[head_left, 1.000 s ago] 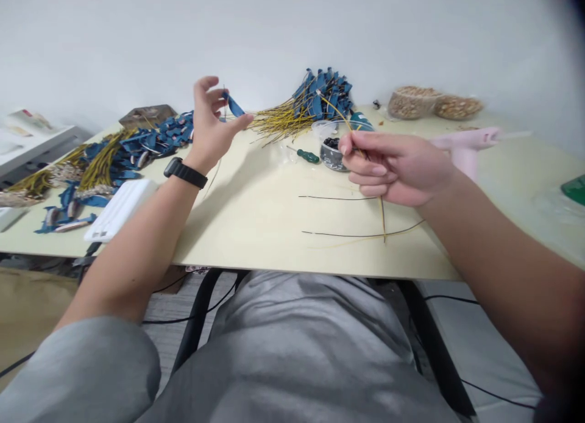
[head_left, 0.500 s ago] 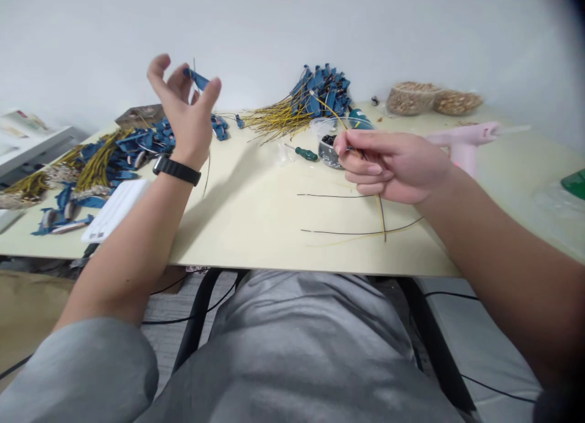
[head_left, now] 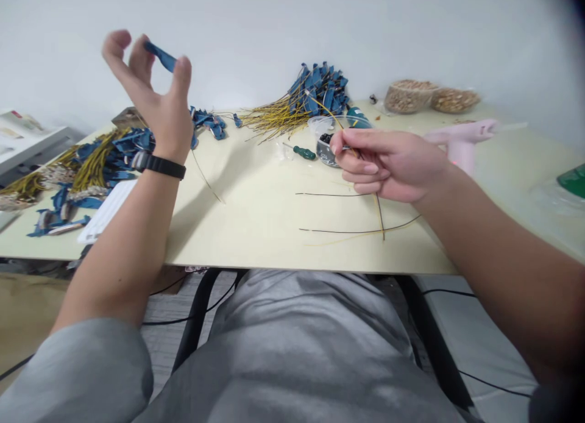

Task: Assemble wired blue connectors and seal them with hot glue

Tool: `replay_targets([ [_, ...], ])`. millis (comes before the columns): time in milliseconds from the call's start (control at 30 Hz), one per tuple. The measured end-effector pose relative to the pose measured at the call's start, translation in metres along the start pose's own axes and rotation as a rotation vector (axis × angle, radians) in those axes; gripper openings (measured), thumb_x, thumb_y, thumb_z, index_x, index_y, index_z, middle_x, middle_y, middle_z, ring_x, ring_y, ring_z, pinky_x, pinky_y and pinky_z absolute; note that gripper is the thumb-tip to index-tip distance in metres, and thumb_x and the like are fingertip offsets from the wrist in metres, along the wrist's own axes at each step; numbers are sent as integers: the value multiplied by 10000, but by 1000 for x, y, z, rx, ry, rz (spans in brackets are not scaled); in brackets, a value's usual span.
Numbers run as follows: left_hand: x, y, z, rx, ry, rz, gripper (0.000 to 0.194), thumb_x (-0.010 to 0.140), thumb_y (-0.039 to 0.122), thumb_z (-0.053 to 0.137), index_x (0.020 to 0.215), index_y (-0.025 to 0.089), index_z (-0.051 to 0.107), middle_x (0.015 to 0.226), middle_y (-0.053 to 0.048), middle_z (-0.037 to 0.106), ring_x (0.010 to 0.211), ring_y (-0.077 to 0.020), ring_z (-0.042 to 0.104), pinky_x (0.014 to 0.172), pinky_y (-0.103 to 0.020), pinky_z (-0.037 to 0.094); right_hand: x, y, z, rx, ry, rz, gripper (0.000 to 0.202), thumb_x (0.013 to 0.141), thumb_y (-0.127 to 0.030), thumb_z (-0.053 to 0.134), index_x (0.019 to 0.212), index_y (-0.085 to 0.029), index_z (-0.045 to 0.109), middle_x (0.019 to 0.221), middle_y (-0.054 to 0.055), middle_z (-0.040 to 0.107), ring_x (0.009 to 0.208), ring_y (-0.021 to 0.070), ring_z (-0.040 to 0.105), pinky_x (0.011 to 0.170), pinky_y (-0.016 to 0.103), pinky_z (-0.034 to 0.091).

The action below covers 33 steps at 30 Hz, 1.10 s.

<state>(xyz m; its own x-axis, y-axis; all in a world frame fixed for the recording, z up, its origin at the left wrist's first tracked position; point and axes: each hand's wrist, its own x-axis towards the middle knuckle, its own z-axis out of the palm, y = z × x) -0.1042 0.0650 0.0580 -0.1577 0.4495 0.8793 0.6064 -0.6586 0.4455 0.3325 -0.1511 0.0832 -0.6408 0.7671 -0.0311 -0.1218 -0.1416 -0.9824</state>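
Observation:
Raised at the left, my left hand point(head_left: 158, 100) pinches a small blue fabric-like piece point(head_left: 161, 56) between thumb and a finger; the other fingers are curled and spread. A thin wire point(head_left: 205, 176) hangs below this hand over the table; its upper end is hidden. My right hand point(head_left: 379, 164) is closed in a pinch on a yellow and black wire point(head_left: 326, 110), which runs up to the left and comes out below the fingers. Two dark thin wires point(head_left: 336, 194) lie across the tabletop under and beside my right hand.
A pile of blue pieces with yellow wires point(head_left: 320, 91) lies at the back; another blue heap point(head_left: 132, 144) is at the left. A green screwdriver point(head_left: 304, 153), a clear tub point(head_left: 325, 149), a pink glue gun point(head_left: 464, 139) and bagged nut-like bits point(head_left: 410, 97) are around. A white box point(head_left: 107, 209) sits front left.
My left hand has moved left and upward with the blue piece, away from my right hand. My right hand and its wire stay nearly where they were.

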Motion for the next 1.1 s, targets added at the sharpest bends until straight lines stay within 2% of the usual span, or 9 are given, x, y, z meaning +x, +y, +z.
replay_targets([
  [33,-1,4,1,11,91,129,1222,779,1159,554,1532,256,220,1674,-143,293,1615,-238,481,1373,-372,386,0,0,0,2,-4,-5,348,1266,-239,430,1009,-183,658,634,-82,393,558,102,93,461,183,193],
  [100,-6,18,0,71,236,259,1120,769,948,684,1482,208,239,1572,-172,387,1461,-246,595,1244,-421,487,0,0,1,1,-6,-8,358,1271,-238,416,1009,-184,655,635,-82,388,557,103,86,460,185,186],
  [167,-16,42,-4,161,191,247,1010,764,779,796,1427,205,295,1576,-179,403,1481,-247,563,1266,-418,465,-1,-1,1,0,0,-6,361,1280,-236,402,1020,-185,648,647,-85,386,564,102,79,469,187,178],
  [267,-36,93,-11,54,-137,98,914,875,524,944,1511,339,314,1589,-11,626,1481,-206,633,1249,-427,479,0,0,1,3,-1,-11,345,1277,-237,415,1021,-182,640,650,-86,389,566,100,85,470,186,178],
  [400,-65,141,-1,-284,-716,-259,914,676,494,1116,1322,312,495,1520,-87,746,1312,-249,739,1169,-450,592,2,2,-3,-16,-23,2,315,1277,-308,467,1020,-212,621,663,-85,349,538,91,116,461,178,204],
  [533,-83,143,14,-368,-1090,-319,944,590,541,1144,1325,295,606,1515,-129,782,1469,-354,741,1210,-504,598,4,4,-8,-23,-23,3,249,1237,-355,595,1023,-229,620,700,-67,386,524,80,213,476,186,262],
  [733,-93,133,17,-420,-1386,-277,868,639,450,1140,1357,304,675,1529,-151,814,1591,-368,703,1196,-471,615,13,13,-13,32,-10,-134,203,1167,-379,724,1054,-210,709,830,-14,539,719,119,543,678,219,502],
  [933,-83,144,11,-284,-1454,-212,961,630,497,1126,1498,318,753,1716,-122,707,1676,-406,615,1360,-521,505,8,6,-12,31,-33,-84,205,1211,-339,630,1039,-232,663,665,-76,250,547,107,250,565,208,385],
  [1100,-82,150,10,-293,-1092,-162,644,842,686,1021,1289,252,857,1455,-125,828,1416,-364,758,1217,-496,594,3,0,-5,78,26,-66,326,1273,-304,498,1048,-217,716,600,-84,292,493,103,230,495,187,326],
])
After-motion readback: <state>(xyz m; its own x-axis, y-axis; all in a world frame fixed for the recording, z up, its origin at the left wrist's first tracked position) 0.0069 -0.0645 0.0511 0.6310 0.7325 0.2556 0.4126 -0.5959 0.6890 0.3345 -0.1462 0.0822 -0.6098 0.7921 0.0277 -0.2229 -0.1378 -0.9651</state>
